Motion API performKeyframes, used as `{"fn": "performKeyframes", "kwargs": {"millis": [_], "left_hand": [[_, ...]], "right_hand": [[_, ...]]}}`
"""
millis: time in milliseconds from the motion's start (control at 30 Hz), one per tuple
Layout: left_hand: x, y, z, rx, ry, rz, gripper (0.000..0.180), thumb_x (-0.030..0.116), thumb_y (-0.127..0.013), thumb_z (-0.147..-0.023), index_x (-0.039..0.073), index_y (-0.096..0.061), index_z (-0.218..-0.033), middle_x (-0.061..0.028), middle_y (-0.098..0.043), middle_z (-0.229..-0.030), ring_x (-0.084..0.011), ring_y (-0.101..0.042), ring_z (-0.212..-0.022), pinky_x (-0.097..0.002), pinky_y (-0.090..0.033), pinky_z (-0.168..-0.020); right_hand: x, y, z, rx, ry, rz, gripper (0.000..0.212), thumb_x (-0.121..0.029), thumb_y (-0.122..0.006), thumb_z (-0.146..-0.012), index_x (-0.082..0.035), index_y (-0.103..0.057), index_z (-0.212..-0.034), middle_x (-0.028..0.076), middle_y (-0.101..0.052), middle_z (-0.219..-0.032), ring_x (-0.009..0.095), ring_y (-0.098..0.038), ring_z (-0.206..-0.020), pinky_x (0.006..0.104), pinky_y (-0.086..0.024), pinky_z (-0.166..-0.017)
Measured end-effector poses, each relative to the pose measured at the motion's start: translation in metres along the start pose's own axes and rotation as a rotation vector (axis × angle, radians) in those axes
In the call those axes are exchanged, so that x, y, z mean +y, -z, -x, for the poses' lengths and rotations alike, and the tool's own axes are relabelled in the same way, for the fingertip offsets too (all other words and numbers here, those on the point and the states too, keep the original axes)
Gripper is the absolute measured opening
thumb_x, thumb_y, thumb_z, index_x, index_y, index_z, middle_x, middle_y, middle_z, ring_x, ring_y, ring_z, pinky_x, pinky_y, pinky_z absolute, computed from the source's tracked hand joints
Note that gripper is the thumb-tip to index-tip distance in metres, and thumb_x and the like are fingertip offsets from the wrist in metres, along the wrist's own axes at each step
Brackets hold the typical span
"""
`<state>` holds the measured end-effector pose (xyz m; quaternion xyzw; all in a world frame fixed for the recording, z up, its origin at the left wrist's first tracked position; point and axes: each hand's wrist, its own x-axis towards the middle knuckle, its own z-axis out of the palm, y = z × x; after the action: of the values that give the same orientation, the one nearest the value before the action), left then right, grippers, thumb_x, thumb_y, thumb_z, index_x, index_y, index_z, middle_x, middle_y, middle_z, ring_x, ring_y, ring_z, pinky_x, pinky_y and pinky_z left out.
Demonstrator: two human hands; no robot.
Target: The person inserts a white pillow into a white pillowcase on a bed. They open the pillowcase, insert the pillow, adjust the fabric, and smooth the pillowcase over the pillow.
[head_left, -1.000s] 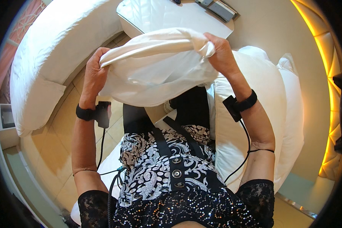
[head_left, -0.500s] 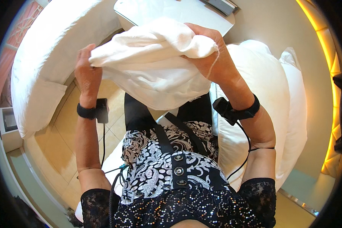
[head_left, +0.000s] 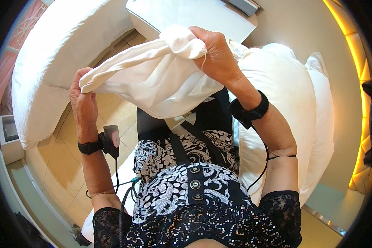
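Observation:
A thin white cloth, perhaps a pillowcase, stretches between my two hands above my lap. My left hand is closed on its left corner, with the thumb and fingers pinching the edge. On the other side my right hand grips a bunched fold near the upper right corner, where a loose thread dangles. Between the hands the upper edge is drawn into long folds, and the lower part hangs in a curve over my knees. Each wrist wears a black band with a small cabled device.
White pillows are stacked at my right. A bed with white bedding lies at the left. Ahead stands a white table with a dark flat object on it. A small white box-like unit is at the far left.
My left hand has moved left and nearer to me, and my right hand slightly left. The cloth, bunched before, is now pulled longer and flatter between them.

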<state>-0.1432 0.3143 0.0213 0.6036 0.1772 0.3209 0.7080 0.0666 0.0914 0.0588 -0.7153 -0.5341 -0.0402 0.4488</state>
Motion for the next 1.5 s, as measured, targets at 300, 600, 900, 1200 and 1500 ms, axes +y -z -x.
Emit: {"fn": "performKeyframes", "kwargs": {"millis": [300, 600, 900, 1200, 1500], "left_hand": [[-0.006, -0.012, 0.044, -0.506, 0.182, -0.707, 0.044, 0.018, -0.066, -0.075, 0.007, -0.056, -0.116, -0.0091, -0.064, -0.094, -0.0211, -0.062, -0.087, -0.0323, -0.049, -0.075], [-0.070, 0.038, 0.021, 0.268, -0.162, -0.088, 0.043, 0.033, -0.052, -0.091, 0.002, -0.047, -0.120, -0.0080, -0.058, -0.104, -0.0180, -0.059, -0.092, -0.0332, -0.052, -0.080], [-0.141, 0.082, 0.103, 0.029, 0.183, -0.752, 0.038, -0.001, -0.048, -0.079, 0.003, -0.054, -0.117, -0.0149, -0.064, -0.086, -0.0251, -0.062, -0.081, -0.0331, -0.047, -0.073], [-0.137, 0.096, 0.165, -0.346, 0.280, -1.241, 0.028, 0.011, -0.063, -0.073, 0.006, -0.061, -0.100, -0.0148, -0.059, -0.109, -0.0335, -0.055, -0.102, -0.0404, -0.045, -0.083], [-0.123, 0.057, 0.169, -0.569, -0.080, -1.017, 0.027, 0.005, -0.065, -0.063, 0.005, -0.058, -0.089, -0.0100, -0.061, -0.086, -0.0316, -0.057, -0.083, -0.0406, -0.045, -0.072]], "right_hand": [[-0.016, -0.001, -0.009, 0.228, 0.077, -0.116, 0.017, -0.010, -0.066, -0.078, -0.001, -0.061, -0.090, 0.012, -0.065, -0.074, 0.024, -0.066, -0.067, 0.0295, -0.050, -0.057], [-0.070, -0.033, 0.016, -0.127, 0.165, -0.306, 0.024, -0.014, -0.069, -0.068, -0.006, -0.058, -0.088, 0.013, -0.061, -0.074, 0.031, -0.062, -0.068, 0.0340, -0.050, -0.057], [-0.033, -0.085, 0.085, -0.479, 0.013, -0.163, 0.013, -0.015, -0.064, -0.074, -0.008, -0.057, -0.083, 0.013, -0.061, -0.069, 0.031, -0.063, -0.068, 0.0381, -0.049, -0.058], [-0.042, -0.111, 0.120, -0.654, -0.040, -0.377, 0.012, -0.012, -0.066, -0.071, -0.009, -0.058, -0.079, 0.013, -0.061, -0.069, 0.032, -0.063, -0.070, 0.0366, -0.049, -0.061], [-0.058, -0.108, 0.132, -0.889, -0.005, -0.510, 0.020, -0.003, -0.062, -0.063, -0.009, -0.062, -0.083, 0.011, -0.063, -0.075, 0.032, -0.061, -0.074, 0.0378, -0.047, -0.062]]}}
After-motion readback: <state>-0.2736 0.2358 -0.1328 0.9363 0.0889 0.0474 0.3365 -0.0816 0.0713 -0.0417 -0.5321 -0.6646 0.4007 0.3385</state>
